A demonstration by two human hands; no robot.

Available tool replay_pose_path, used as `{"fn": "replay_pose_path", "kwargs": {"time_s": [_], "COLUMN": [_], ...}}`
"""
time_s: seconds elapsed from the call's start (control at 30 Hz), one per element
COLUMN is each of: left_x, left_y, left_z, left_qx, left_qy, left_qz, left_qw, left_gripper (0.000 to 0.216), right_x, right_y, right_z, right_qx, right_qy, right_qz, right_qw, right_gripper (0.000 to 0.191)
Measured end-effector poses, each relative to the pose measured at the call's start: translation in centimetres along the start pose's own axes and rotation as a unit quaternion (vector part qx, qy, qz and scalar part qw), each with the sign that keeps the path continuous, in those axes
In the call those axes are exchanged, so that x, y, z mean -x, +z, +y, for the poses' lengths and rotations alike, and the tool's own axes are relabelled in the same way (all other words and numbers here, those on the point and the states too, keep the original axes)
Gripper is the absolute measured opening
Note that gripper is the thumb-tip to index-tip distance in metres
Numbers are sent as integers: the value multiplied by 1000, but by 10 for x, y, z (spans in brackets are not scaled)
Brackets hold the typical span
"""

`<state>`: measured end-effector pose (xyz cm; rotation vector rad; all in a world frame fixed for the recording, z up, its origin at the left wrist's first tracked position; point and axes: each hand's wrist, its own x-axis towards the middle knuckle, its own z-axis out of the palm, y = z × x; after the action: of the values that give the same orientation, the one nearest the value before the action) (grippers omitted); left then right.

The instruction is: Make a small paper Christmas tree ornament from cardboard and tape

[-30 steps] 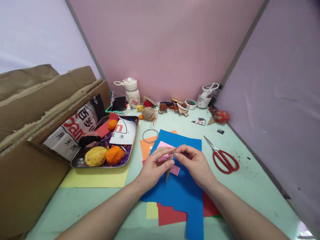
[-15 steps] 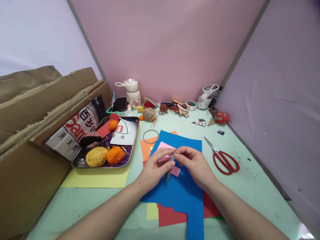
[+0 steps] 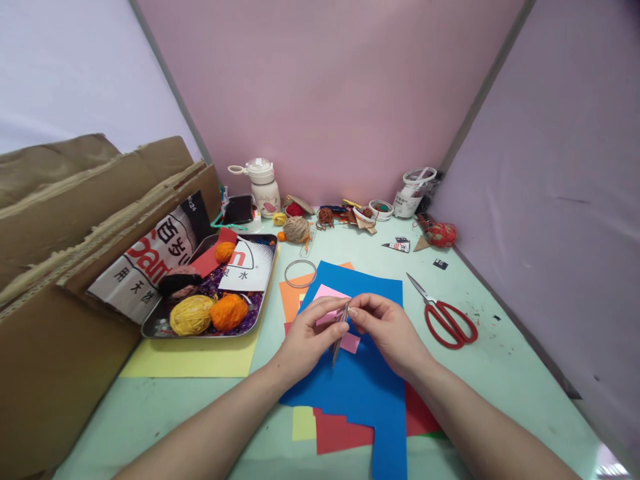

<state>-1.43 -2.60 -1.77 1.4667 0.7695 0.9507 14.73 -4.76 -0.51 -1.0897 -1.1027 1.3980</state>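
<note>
My left hand (image 3: 309, 333) and my right hand (image 3: 385, 328) meet over a blue paper sheet (image 3: 360, 380) in the middle of the table. Both pinch a thin grey stick-like piece (image 3: 341, 328) that hangs down between the fingertips; I cannot make out what it is. A small pink paper (image 3: 330, 293) lies on the blue sheet just behind the hands. Orange, red and yellow sheets stick out from under the blue one.
Red scissors (image 3: 447, 319) lie to the right. A metal tray (image 3: 210, 330) with yarn balls sits left on a yellow sheet (image 3: 195, 360), beside cardboard (image 3: 55, 267). A metal ring (image 3: 301, 273), twine ball (image 3: 297, 228), white bottle (image 3: 264, 187) and small containers line the back.
The hands and the thin piece stay almost where they were; only slight finger shifts and a small camera movement show.
</note>
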Motion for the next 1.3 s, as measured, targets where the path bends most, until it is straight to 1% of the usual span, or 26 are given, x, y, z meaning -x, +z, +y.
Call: {"fn": "replay_pose_path", "kwargs": {"time_s": [0.13, 0.2, 0.23, 0.3, 0.37, 0.47, 0.6, 0.97, 1.3], "left_x": [0, 0, 0, 1, 1, 2, 2, 2, 2], "left_y": [0, 0, 0, 0, 0, 0, 2, 2, 2], "left_z": [3, 4, 4, 3, 2, 0, -2, -2, 1], "left_qx": [-6, -1, 2, 8, 16, 54, 96, 100, 85], "left_qy": [2, -1, -5, -16, -27, -29, -25, -31, -36], "left_qz": [-4, 0, 5, 21, 36, 40, 39, 48, 35], "left_qw": [1000, 1000, 1000, 1000, 999, 997, 994, 993, 995], "left_gripper": [32, 33, 33, 34, 35, 36, 36, 37, 36], "right_x": [0, 1, 2, 4, 7, 10, 11, 11, 11], "right_y": [0, 1, 2, 3, 5, 7, 8, 8, 9], "right_z": [1, 1, 1, 1, 2, 5, 8, 9, 7], "right_qx": [8, 27, 45, 100, 161, 224, 249, 277, 254], "right_qy": [-16, -43, -67, -129, -185, -223, -243, -282, -264], "right_qz": [9, 27, 40, 65, 83, 85, 79, 80, 88], "right_qw": [1000, 998, 996, 984, 966, 945, 934, 915, 926], "right_gripper": [17, 14, 13, 13, 18, 25, 30, 30, 21]}}
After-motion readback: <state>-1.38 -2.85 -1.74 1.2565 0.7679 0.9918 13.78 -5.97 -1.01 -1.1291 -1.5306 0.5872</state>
